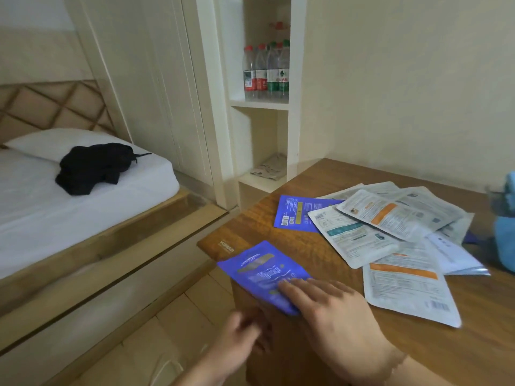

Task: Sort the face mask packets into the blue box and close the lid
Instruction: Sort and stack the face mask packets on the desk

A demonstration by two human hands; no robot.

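Face mask packets: two blue ones and a spread of white ones, all on the wooden bench (390, 358).
Near blue packet (262, 274): lies at the bench's left front corner, its outer end overhanging the edge; blurred print on top.
Far blue packet (295, 213): flat on the bench farther back, barcode at its lower left, its right side tucked under the white packets.
White packets (390, 227): an overlapping heap right of centre, printed with orange and teal bands; one with an orange band and a barcode (409, 291) lies nearest, just right of the right hand.
Right hand (331, 307): palm down, fingers (292, 286) straight and resting flat on the near blue packet's inner end; grips nothing.
Left hand (239, 332): at the bench's front left edge below the near blue packet, blurred; fingers look loosely curled; whether it touches the packet cannot be told.
Blue object (505, 218): partly cut off at the right frame edge, on the bench; too little shows to identify it.
Shelf niche (259, 104): behind the bench, holding water bottles (266, 71) with red and green labels.
Bed (83, 196): at left, white sheet and pillow, a black garment (92, 168) lying on it.
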